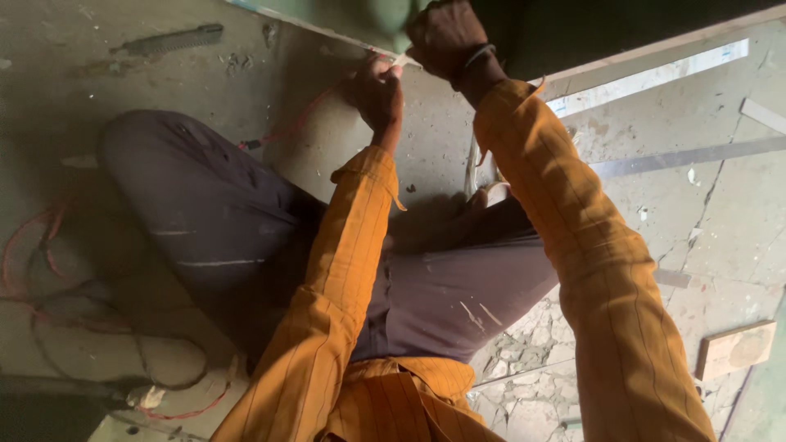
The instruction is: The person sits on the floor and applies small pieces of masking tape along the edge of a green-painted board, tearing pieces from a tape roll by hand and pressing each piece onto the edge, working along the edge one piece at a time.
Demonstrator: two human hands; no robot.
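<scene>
I sit on a concrete floor, legs in dark trousers, arms in orange sleeves. My left hand [378,96] is raised, fingers pinched on a thin red wire [304,119] close to the edge of a green panel [360,18]. Just right of it, my right hand [444,37] is closed into a fist against the same panel edge; what it holds is hidden. A bracelet sits on the right wrist. The red wire runs down and left from my left hand toward the floor.
A coiled spring-like metal piece [168,40] lies on the floor at top left. Loops of red and dark wire [49,286] lie at the left. A small wooden block [737,349] sits at lower right, near flat metal strips [688,155] and cracked floor.
</scene>
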